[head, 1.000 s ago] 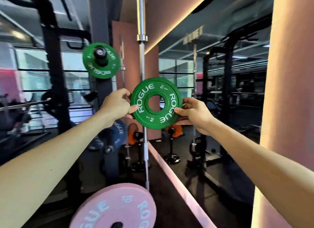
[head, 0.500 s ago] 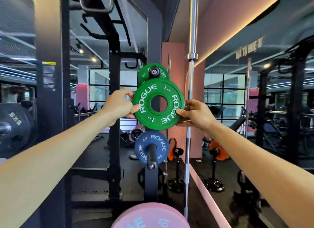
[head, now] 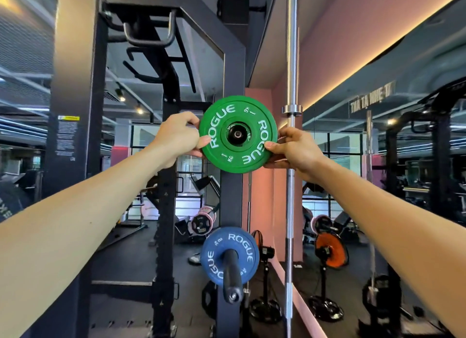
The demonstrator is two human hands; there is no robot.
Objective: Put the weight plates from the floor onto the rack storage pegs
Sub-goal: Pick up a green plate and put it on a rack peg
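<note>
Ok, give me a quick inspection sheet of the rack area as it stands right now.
Surface: black upright rack post, dark gym floor below.
Job's things: round green Rogue weight plate, its centre hole lined up over the upper peg's end; round blue Rogue plate already on the lower black peg.
Clutter: steel barbell standing upright beside the post.
Hands: left hand and right hand pinch the green plate's opposite edges.
Cables: nothing seen.
Surroundings: wall mirror, orange floor fan.
</note>
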